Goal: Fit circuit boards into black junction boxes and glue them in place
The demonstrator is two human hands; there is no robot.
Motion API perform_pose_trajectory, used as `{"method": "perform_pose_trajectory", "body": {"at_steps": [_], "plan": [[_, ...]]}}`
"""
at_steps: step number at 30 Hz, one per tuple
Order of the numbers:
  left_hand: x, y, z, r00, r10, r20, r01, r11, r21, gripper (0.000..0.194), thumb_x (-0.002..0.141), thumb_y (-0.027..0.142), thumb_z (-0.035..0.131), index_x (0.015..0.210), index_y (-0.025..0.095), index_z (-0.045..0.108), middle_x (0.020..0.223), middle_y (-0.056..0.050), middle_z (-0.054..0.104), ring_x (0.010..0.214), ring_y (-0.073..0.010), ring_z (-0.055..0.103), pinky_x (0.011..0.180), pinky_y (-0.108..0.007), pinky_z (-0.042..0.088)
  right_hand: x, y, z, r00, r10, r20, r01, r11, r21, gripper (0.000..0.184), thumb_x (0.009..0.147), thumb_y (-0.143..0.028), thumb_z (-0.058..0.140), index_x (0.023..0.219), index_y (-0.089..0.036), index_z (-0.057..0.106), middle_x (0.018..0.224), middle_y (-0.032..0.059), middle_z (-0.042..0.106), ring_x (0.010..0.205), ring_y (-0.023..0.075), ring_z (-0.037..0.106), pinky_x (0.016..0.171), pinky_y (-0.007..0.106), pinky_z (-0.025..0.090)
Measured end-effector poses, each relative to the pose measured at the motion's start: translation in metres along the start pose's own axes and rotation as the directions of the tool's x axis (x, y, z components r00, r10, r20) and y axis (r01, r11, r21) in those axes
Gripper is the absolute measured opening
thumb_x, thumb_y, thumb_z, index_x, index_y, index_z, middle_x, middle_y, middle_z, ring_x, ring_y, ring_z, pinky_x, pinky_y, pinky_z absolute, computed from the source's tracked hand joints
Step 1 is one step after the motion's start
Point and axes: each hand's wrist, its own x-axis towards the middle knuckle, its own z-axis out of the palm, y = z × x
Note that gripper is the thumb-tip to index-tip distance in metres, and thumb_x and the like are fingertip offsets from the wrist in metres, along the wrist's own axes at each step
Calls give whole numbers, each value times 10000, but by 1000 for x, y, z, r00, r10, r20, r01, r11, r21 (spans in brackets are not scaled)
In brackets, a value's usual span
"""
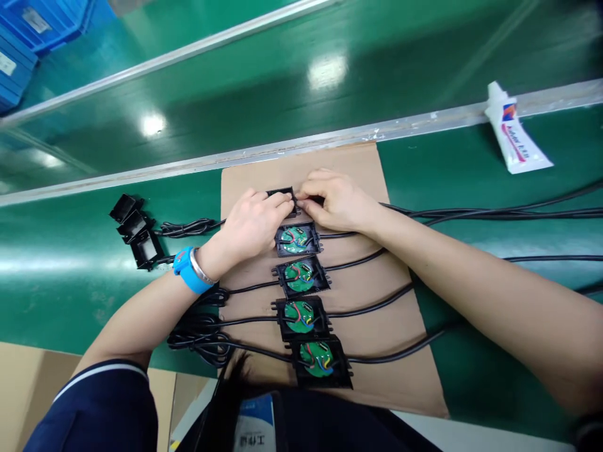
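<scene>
At the far end of the cardboard sheet, my left hand curls its fingers over a black plastic housing and holds it. At that housing's right end, my right hand has thumb and forefinger pinched together on the black cable where it enters; the fingers hide much of the grip. Nearer to me, several open black housings stand in a column, among them one with a round green circuit board and coloured wires. Black cables leave each housing on both sides.
Three empty black covers lie at the left beside coiled cables. A white glue tube rests against the metal ledge at the right. Long black cables run off right across the green bench. Blue bins stand at the upper left.
</scene>
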Motion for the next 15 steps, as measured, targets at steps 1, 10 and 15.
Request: {"method": "perform_pose_trajectory", "body": {"at_steps": [1, 10, 15], "plan": [[-2, -5, -2, 1000, 13, 2, -12, 998, -66, 455, 868, 104, 475, 1298, 138, 622, 1370, -112, 629, 1129, -263, 638, 913, -423, 475, 1, 0, -3, 1000, 6, 23, -6, 1000, -4, 184, 855, -244, 497, 751, -174, 632, 776, 82, 611, 800, 222, 554, 787, 365, 451], [-28, -57, -6, 944, -325, -63, 283, 891, -354, 247, 838, 314, 606, 953, 181, 780, 916, -59, 761, 861, -214, 665, 787, -336, 502, 19, -60, -5, 985, 105, 136, -57, 947, -315, 399, 964, -266, 367, 1076, -120, 721, 992, 161, 638, 1010, 317, 518, 882, 461, 407], [-17, -56, 6, 939, -344, 10, 314, 845, -432, 202, 812, 293, 612, 803, 179, 778, 794, -34, 737, 708, -162, 629, 665, -278, 434, 25, -101, 18, 943, 182, 277, -46, 899, -435, 532, 1001, -363, 347, 1241, 22, 626, 1136, 257, 587, 1117, 382, 463, 884, 485, 377]]}}
